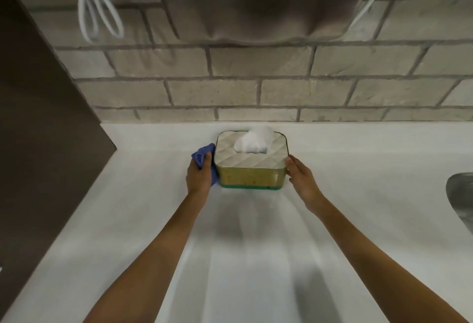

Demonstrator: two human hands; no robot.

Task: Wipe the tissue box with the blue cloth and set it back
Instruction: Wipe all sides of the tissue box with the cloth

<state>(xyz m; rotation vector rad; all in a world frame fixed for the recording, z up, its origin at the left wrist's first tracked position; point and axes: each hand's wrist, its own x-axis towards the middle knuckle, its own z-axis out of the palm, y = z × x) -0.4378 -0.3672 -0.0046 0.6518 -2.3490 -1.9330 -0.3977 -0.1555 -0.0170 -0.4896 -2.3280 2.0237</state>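
The tissue box (249,175) stands on the white counter close to the brick wall. It has a white quilted lid, a yellowish front, a green base and a white tissue (254,141) sticking out of the top. My left hand (199,177) holds the blue cloth (203,155) against the box's left side. My right hand (300,173) lies flat against the box's right side, fingers on its upper corner. The box sits between both hands.
The white counter (153,220) runs toward me. A dark panel (38,118) bounds it on the left. A metal sink rim (460,194) shows at the right edge. White cable loops (97,15) hang on the brick wall above.
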